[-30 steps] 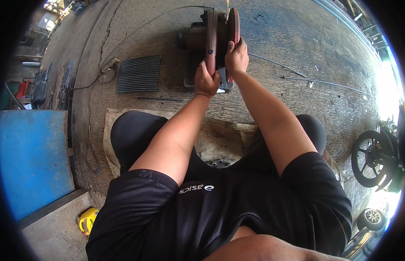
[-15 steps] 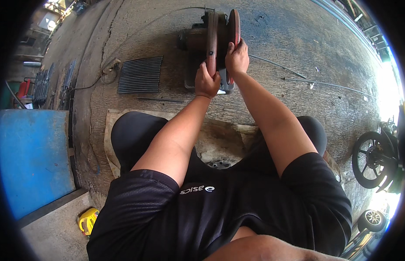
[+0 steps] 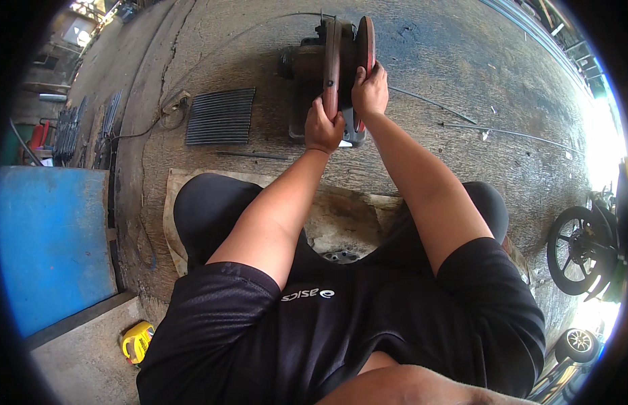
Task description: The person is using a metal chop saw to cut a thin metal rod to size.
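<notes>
On the floor ahead of me stands a dark, worn motor-driven machine (image 3: pixel 307 64) with a flat base. It looks like a cut-off saw or disc grinder; its exact kind does not show clearly. My left hand (image 3: pixel 324 128) is closed around the near end of its narrow, curved reddish-brown guard (image 3: pixel 332 61). Just to the right, a red-edged disc (image 3: pixel 368 44) stands upright, seen nearly edge-on. My right hand (image 3: pixel 371 91) grips the near side of that disc, thumb on its left; some fingertips are hidden. Between the hands the two parts stand slightly apart.
A row of dark metal rods (image 3: pixel 221 116) lies left of the machine, with a single rod (image 3: pixel 253 155) nearer me. Thin rods lie to the right. A cable (image 3: pixel 142 135) crosses the left floor. A blue panel (image 3: pixel 54 243), a yellow container (image 3: pixel 137 342) and a motorcycle wheel (image 3: pixel 576 250) flank me.
Both hands keep their places on the guard and the disc. The whole view has shifted very slightly; nothing else visibly moves.
</notes>
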Motion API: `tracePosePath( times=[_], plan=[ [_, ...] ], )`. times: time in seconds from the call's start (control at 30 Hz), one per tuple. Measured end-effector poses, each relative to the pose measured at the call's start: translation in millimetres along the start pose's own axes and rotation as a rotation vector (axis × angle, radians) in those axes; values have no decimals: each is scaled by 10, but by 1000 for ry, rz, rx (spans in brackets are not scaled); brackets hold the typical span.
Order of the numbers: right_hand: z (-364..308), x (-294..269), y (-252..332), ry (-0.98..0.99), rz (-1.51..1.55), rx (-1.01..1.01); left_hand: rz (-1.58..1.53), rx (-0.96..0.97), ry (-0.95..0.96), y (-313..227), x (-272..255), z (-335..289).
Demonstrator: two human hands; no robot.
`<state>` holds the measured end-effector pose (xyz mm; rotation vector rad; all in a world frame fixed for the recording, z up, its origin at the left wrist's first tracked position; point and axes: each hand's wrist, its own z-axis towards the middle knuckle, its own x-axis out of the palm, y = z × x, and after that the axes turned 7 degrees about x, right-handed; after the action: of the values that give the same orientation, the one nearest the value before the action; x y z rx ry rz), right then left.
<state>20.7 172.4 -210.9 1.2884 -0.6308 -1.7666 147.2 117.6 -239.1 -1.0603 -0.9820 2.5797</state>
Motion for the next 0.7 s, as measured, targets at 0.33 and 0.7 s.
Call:
tracePosePath(
  times=[0.33, 0.7],
  plan=[
    [1, 6, -4, 6, 18, 12, -4, -20, 23, -12, -12, -3],
    [8, -16, -23, 18, 6, 18, 13, 26, -5, -11, -24, 15]
  ],
)
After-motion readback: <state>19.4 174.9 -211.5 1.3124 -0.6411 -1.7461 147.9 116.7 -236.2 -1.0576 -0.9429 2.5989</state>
